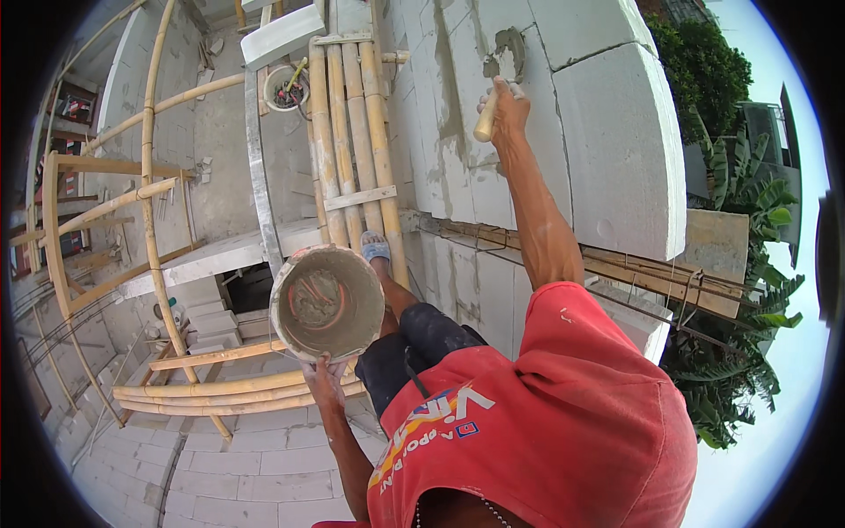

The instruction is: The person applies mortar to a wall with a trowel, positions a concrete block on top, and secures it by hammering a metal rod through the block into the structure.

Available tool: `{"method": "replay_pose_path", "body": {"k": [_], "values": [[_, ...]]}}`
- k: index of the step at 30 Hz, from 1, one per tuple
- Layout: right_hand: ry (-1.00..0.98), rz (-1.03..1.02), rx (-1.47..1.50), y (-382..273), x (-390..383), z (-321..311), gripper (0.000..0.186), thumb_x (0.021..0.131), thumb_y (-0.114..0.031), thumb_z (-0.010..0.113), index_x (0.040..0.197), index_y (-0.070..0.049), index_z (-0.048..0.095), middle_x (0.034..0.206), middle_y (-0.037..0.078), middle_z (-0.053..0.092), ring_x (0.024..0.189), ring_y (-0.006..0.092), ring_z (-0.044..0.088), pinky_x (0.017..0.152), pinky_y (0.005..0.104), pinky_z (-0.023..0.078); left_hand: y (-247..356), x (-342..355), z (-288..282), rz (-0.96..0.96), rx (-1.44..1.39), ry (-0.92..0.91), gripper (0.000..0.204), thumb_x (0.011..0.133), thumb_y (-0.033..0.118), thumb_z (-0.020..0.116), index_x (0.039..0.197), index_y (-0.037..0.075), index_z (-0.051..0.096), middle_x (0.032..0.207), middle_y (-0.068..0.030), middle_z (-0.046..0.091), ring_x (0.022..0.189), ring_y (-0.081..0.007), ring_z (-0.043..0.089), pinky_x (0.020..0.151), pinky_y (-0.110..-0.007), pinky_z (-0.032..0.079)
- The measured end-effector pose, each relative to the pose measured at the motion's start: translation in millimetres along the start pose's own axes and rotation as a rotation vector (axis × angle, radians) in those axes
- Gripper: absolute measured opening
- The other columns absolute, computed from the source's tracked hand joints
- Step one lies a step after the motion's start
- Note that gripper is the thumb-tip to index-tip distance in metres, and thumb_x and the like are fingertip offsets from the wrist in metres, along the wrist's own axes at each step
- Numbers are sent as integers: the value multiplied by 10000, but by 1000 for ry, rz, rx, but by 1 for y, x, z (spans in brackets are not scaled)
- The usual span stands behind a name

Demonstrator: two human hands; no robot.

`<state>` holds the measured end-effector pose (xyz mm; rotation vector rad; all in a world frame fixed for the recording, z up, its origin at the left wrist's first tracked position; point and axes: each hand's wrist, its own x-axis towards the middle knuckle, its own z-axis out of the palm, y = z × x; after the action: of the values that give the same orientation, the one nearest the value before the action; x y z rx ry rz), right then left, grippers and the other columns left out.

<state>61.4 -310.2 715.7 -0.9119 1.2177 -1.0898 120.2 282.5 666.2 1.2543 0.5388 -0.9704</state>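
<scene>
My left hand (324,380) is closed on the near side of a bucket (368,304). The bucket is tilted so that its mouth faces up at me, and grey wet mortar (315,297) lies in its bottom. My right arm reaches out to the wall of pale lightweight blocks (519,189) on the right. In that right hand (512,113) is a trowel (485,121), gripped by its light wooden handle. Its blade lies against the block face, beside a patch of wet mortar (509,42); part of the blade is hard to tell from the mortar.
Bamboo poles (352,132) form a narrow scaffold walkway, where a sandaled foot (375,246) stands. A second bucket (286,88) with tools and a loose white block (282,37) are farther off. A drop to a lower floor (220,150) lies left. Rebar (704,286) sticks out at right.
</scene>
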Motion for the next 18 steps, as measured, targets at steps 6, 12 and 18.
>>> {"method": "replay_pose_path", "body": {"k": [6, 12, 18], "values": [[-72, 121, 129, -44, -13, -20, 221, 945, -132, 667, 1030, 8, 518, 841, 120, 551, 603, 198, 567, 462, 304, 491, -10, -8, -17, -25, -32, -12, 657, 932, 32, 540, 1518, 92, 248, 1388, -166, 442, 1175, -402, 600, 976, -556, 569], [-70, 77, 142, -48, -80, -36, 208, 956, -167, 658, 1025, -16, 533, 845, 97, 548, 613, 179, 565, 470, 290, 498, -23, -23, -43, -11, -27, -10, 667, 932, 19, 523, 1524, 103, 226, 1424, -187, 398, 1173, -434, 596, 982, -572, 556], [-76, 93, -36, -48, -129, -39, 258, 959, -258, 671, 1016, -31, 563, 824, 67, 547, 591, 149, 567, 455, 277, 492, -25, -39, -47, -13, -113, 14, 720, 923, -3, 504, 1548, 154, 182, 1455, -207, 382, 1181, -476, 581, 954, -602, 560]]}}
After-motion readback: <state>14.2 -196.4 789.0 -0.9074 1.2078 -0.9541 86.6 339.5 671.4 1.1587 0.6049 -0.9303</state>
